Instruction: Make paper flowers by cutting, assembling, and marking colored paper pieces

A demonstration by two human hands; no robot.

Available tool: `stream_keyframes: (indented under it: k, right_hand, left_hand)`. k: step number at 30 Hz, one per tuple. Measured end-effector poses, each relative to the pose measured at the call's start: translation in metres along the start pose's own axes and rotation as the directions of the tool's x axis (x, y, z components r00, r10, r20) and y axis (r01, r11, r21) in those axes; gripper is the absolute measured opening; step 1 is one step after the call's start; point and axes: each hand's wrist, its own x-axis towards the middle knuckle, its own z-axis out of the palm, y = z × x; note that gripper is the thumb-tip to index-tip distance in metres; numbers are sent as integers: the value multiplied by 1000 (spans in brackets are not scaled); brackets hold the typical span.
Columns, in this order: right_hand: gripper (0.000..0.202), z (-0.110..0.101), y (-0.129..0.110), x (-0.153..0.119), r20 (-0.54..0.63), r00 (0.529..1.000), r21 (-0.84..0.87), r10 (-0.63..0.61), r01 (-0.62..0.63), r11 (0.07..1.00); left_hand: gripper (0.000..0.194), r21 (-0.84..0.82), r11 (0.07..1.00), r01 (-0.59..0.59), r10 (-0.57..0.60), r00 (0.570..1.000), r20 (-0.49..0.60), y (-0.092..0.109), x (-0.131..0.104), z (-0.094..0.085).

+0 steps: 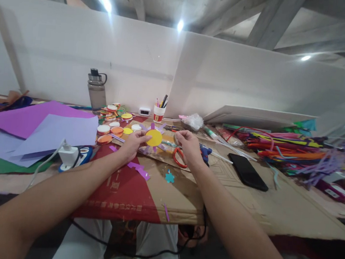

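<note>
A: What are the fingers holding?
B: The left fingers (143, 138) are gripping a yellow disc (154, 138) fringed with purple strips (152, 126); the right fingers (183, 135) are curling together to its right, but whether they are closing on anything, I cannot tell.

A: Is any writing showing?
B: Yes. Nearer the wearer than the left fingers, a red printed area (115, 191) of cardboard is covering part of the worktop (298, 215) and carrying one line of upside-down Chinese characters (123, 206), too blurred to read surely. Beyond the fingers, one paper cup (159, 114) is bearing a red label, its mark illegible. Far right of the right fingers, a magenta box (334, 191) is displaying white labels, also unreadable.

A: What is being hidden?
B: Below the right fingers, red handle loops (174, 158) are showing; the right hand is partly covering a blue tool (205, 154).

A: And the counts?
B: One black phone (247, 171) is lying right of the right fingers, one bottle (97, 92) is standing beyond the left ones, and one teal paper cutout (170, 177) is resting nearer the wearer, between both.
</note>
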Motion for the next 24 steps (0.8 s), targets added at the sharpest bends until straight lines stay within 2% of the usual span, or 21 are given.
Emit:
stream_keyframes:
  k: [3, 7, 11, 14, 17, 21, 24]
  right_hand:
    - [37, -2, 5, 3, -48, 996, -87, -76, 71, 994]
    - [38, -3, 8, 5, -38, 992, -218, -124, 113, 969]
    - [41, -5, 7, 7, -8, 989, -422, -149, 132, 897]
    - [33, -6, 5, 4, 25, 992, -603, -126, 116, 789]
    - [19, -9, 4, -3, 39, 997, -775, -63, 70, 628]
    - [41, -15, 0, -12, 7, 998, -916, 68, -21, 402]
    - [41, -17, -2, -13, 10, 984, -956, 176, -42, 291]
  left_hand:
    - [33, -5, 1000, 2, -2, 1000, 4, -1, 5, -5]
    - [36, -80, 996, 32, -31, 999, 23, -2, 10, -8]
    - [37, -117, 993, 11, -12, 1000, -5, 0, 11, -8]
    - [40, -97, 995, -8, 6, 1000, -24, 1, 10, -8]
    - [41, -68, 997, -30, 28, 999, -24, 1, 9, -9]
    - [39, -78, 996, -33, 29, 998, -53, 4, 9, -9]
    - [38, -90, 995, -36, 29, 997, -75, 7, 10, -11]
